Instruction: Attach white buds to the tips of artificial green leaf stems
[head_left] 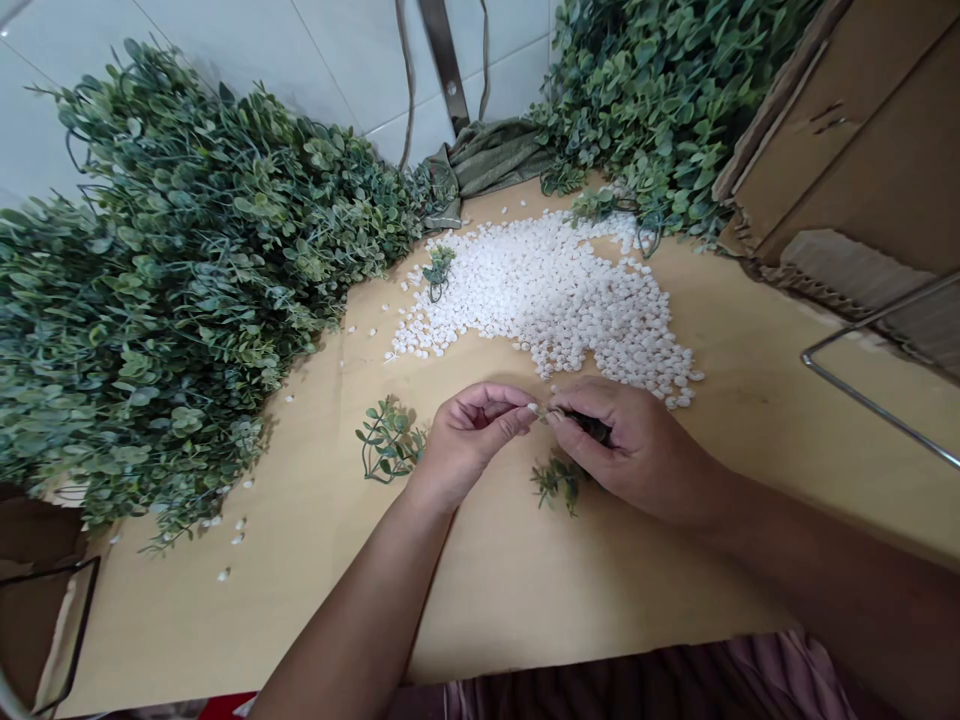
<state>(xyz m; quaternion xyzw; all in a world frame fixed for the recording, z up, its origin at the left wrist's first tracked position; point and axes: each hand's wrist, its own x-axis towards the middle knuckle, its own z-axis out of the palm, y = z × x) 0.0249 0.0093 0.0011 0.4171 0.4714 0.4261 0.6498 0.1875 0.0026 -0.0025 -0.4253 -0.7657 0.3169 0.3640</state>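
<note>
My left hand (480, 430) pinches a small white bead-like piece (533, 408) between thumb and forefinger. Close beside it, my right hand (630, 440) is closed around an artificial greenery sprig (559, 480), whose leaves hang out below the palm. The fingertips of both hands nearly meet, the white piece lying between them at the sprig's tip. Just left of my left hand, another leafy sprig (388, 440) lies on the table. Beyond my hands spreads a heap of small white pieces (540, 285), with a little sprig (439, 270) on its left part.
A large mound of artificial greenery (187, 270) covers the left side of the tan tabletop (525, 620). More greenery (660, 110) is piled at the back right beside a cardboard box (862, 130). A bent metal rod (877, 405) juts in at right. A dark green cloth (499, 158) lies against the wall.
</note>
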